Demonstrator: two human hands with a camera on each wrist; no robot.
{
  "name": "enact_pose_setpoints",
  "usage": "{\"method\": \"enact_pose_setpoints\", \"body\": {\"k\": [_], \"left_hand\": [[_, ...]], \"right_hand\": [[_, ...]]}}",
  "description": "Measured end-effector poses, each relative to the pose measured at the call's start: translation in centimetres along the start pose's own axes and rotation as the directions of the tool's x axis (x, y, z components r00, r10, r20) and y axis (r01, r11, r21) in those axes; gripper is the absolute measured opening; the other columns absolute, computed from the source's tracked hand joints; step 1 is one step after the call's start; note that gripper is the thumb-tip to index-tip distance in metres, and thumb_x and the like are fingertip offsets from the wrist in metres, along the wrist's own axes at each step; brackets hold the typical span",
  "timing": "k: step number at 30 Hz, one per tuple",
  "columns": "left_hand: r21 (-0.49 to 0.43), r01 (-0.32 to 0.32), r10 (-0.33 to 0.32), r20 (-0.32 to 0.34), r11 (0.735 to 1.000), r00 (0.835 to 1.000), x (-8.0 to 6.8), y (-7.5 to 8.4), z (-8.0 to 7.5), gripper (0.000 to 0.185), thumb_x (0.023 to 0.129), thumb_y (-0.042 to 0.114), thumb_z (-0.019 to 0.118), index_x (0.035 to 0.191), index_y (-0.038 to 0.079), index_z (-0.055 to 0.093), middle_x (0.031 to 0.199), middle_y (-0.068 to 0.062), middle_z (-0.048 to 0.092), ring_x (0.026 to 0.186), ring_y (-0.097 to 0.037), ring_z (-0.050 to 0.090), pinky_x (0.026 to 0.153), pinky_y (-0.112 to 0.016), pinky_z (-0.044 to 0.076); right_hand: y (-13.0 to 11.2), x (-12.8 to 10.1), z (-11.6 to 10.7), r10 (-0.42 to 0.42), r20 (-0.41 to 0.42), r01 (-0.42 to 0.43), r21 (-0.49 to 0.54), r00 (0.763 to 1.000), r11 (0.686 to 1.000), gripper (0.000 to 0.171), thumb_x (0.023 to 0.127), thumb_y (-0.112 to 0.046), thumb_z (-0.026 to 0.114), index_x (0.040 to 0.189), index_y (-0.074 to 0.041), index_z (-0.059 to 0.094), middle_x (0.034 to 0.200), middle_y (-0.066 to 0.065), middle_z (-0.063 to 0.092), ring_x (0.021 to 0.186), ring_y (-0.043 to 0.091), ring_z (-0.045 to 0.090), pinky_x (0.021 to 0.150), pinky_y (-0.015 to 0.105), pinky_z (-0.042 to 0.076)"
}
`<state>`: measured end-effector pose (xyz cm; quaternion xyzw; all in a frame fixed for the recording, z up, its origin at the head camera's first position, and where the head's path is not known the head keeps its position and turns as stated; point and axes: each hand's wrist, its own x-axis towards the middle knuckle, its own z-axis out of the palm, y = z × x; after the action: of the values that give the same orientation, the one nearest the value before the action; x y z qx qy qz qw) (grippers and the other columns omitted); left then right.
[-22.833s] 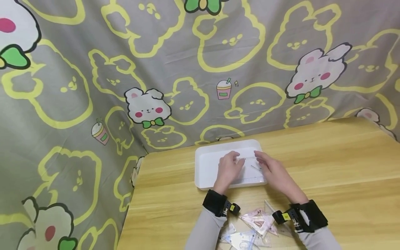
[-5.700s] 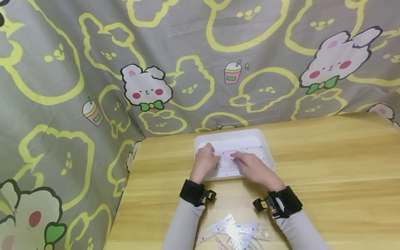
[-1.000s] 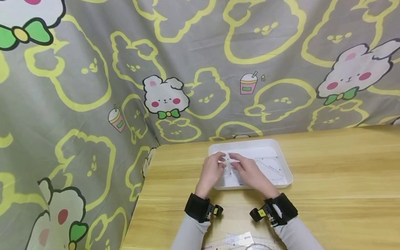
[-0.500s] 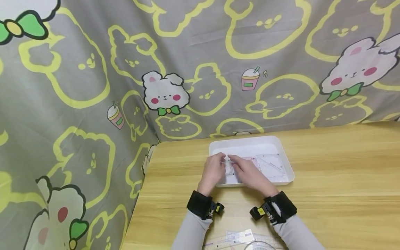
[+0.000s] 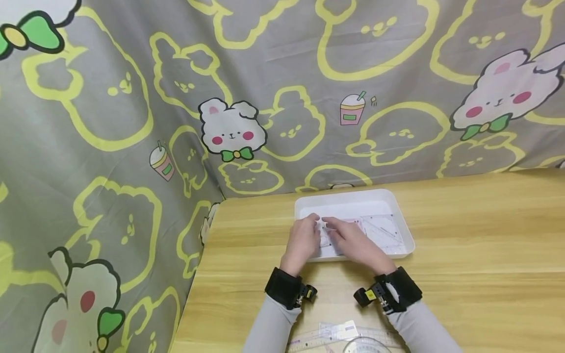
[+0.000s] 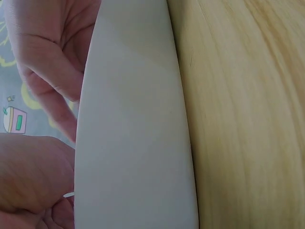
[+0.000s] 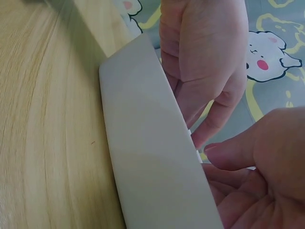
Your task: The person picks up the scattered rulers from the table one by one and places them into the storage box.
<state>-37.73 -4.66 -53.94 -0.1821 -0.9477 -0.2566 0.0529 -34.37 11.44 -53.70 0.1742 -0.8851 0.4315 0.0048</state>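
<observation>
Nearest edge of the counter: a loose heap of clear rulers and a round protractor, lying flat between the two grey sleeves, partly cut off by the frame.

Wrists: black straps with small yellow-marked cameras, one on each arm.

Counter: light wood with a running grain, bare to the right of the hands; its left edge ends against the hanging cloth.

Tray: white, shallow, rounded corners, standing on the counter near its far left corner, well apart from the heap of rulers. Inside, clear set squares lie flat toward the right, with a pinkish piece beside them.

Left hand: over the tray's left part, fingers bent downward onto a clear ruler inside. Its grip cannot be told for certain, since the wrist view shows mostly the tray wall.

Right hand: just beside the left, almost touching it, fingers curled down on the same clear ruler; whether it pinches or only presses cannot be told.

Beyond: a grey cloth printed with yellow rabbit outlines, white rabbits with green bows and pink drink cups, hung as a backdrop behind and to the left of the counter.
</observation>
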Motion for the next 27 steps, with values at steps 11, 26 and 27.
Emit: {"method": "enact_pose_setpoints", "body": {"k": [11,26,27], "left_hand": [[-0.009,-0.021,0.021,0.044,1.0,0.999,0.21,0.25,-0.13,0.022,0.092,0.0,0.073,0.113,0.005,0.073,0.091,-0.008,0.074,0.076,-0.02,0.063,0.068,-0.032,0.05],[0.069,-0.048,0.026,0.292,0.996,0.956,0.11,0.26,-1.01,0.071,0.075,0.009,0.092,0.138,0.006,0.058,0.123,-0.011,0.065,0.111,-0.028,0.061,0.097,-0.037,0.051],[0.065,-0.056,0.034,0.294,0.996,0.955,0.17,0.2,-1.02,0.07,0.075,0.007,0.09,0.137,0.007,0.058,0.121,-0.01,0.065,0.11,-0.027,0.061,0.096,-0.036,0.051]], "right_hand": [[-0.38,0.07,-0.22,-0.027,0.028,0.027,-0.008,0.999,1.0,0.044,0.103,0.002,0.051,0.146,0.011,0.05,0.139,0.034,0.06,0.11,0.037,0.067,0.106,0.06,0.048],[-0.19,0.11,-0.34,0.006,0.062,-0.005,-0.002,0.998,1.0,0.044,0.104,0.0,0.049,0.146,0.013,0.049,0.141,0.033,0.059,0.099,0.031,0.067,0.106,0.059,0.048],[-0.17,0.14,-0.34,0.007,0.063,-0.007,0.0,0.998,1.0,0.044,0.105,0.0,0.049,0.146,0.013,0.049,0.141,0.033,0.059,0.097,0.028,0.066,0.106,0.059,0.048]]}}
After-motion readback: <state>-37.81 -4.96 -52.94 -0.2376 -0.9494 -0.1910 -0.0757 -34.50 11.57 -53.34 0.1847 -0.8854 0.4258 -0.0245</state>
